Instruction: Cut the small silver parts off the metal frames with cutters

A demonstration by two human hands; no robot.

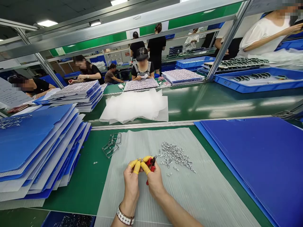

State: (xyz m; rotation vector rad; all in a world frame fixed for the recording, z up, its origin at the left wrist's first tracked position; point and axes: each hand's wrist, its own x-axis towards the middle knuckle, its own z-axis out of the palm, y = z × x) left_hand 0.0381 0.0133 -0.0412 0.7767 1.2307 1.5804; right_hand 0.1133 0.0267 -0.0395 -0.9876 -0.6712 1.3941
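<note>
Yellow finger caps [133, 167] cover the fingertips on both hands, and the action is right at the centre: the left hand [131, 186] is closed in a tight pinch on a tiny silver metal piece [140, 160], while the right hand [154, 180] is closed around a pair of red-handled cutters [149, 172], their tip right beside that piece. Below them lies a ribbed grey plastic sheet [201, 195] on the green tabletop [87, 186]. Just to the right sits a loose heap of small silver pieces [174, 156], and two wiry metal frames [110, 145] lie by the sheet's left edge. Now, the danger: one careless squeeze of the cutters could nip a capped finger, and a sudden snip could send a tiny piece flying. A stray piece [95, 163] is out on the green, showing how easily they can scatter, and a brushed wrist could spread the heap. Over to the containers: a blue crate [68, 220] at the bottom edge holds a dark tangle of metal parts [77, 221], while a blue tray [255, 82] farther along holds rows of dark curved parts [252, 76].
</note>
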